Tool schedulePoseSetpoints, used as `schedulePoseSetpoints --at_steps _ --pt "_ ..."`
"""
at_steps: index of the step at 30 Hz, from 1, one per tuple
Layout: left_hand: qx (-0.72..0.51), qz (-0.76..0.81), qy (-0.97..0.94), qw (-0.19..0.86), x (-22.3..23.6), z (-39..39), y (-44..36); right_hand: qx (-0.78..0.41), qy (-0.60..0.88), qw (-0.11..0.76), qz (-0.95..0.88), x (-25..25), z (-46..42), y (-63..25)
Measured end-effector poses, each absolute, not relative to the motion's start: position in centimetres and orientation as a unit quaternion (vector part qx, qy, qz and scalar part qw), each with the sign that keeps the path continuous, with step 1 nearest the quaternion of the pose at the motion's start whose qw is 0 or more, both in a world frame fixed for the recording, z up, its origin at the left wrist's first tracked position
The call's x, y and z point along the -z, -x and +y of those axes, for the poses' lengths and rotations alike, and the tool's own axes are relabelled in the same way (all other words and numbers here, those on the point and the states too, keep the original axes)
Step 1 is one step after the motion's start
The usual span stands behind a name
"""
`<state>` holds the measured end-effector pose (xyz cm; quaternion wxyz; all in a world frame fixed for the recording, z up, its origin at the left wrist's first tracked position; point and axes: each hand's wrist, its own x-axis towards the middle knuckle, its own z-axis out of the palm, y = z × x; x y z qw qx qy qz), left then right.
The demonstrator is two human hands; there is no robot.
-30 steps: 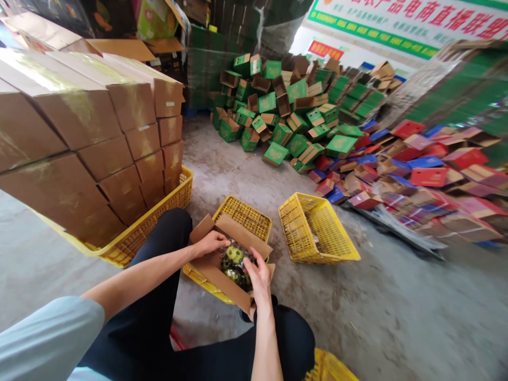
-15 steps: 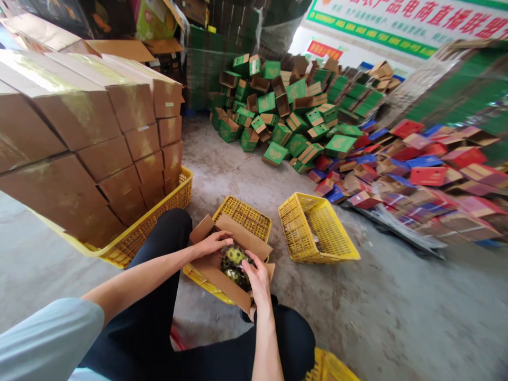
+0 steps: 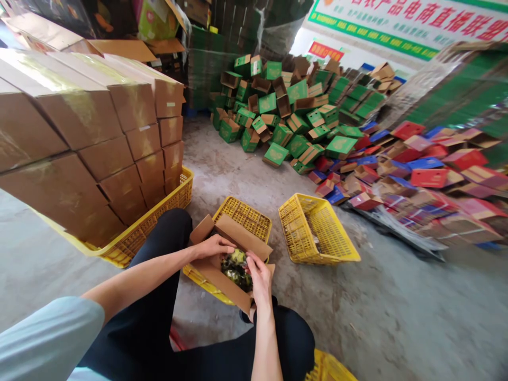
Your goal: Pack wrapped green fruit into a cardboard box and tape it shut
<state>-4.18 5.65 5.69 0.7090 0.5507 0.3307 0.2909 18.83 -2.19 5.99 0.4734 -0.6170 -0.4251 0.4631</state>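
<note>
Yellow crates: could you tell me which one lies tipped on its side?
The yellow crate right of the open carton, its opening facing sideways; the others sit flat.

A packing warehouse: stacked sealed brown cartons (image 3: 91, 132) stand left of a yellow plastic crate (image 3: 317, 233); beyond the crate lie heaps of empty green boxes (image 3: 286, 106) and red boxes (image 3: 428, 174) on bare concrete floor (image 3: 397, 317).

Bare concrete floor (image 3: 397, 317), dusty, grey. Yellow crate (image 3: 317, 233) tipped at centre frame; another yellow crate (image 3: 248, 217) just left of it, carrying an open carton. Heap of green boxes (image 3: 286, 106) at upper centre. Red and blue boxes (image 3: 416, 174) spread at right.
</note>
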Motion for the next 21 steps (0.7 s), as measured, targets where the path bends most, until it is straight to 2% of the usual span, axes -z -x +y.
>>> schedulePoseSetpoints --at_steps 7,12,21 --pt "-0.309 0.337 -0.423 0.783 -6.0 5.7 4.1 -0.457 0.591 0.488 -0.452 -5.2 -1.9 -18.9" --pt "-0.321 0.280 -0.395 0.814 -5.6 5.5 4.0 -0.424 0.607 0.498 -0.452 -5.0 -1.7 -19.3" --pt "-0.308 0.358 -0.517 0.714 -4.4 6.1 3.6 -0.383 0.670 0.443 -0.456 -5.2 -1.8 -19.0"
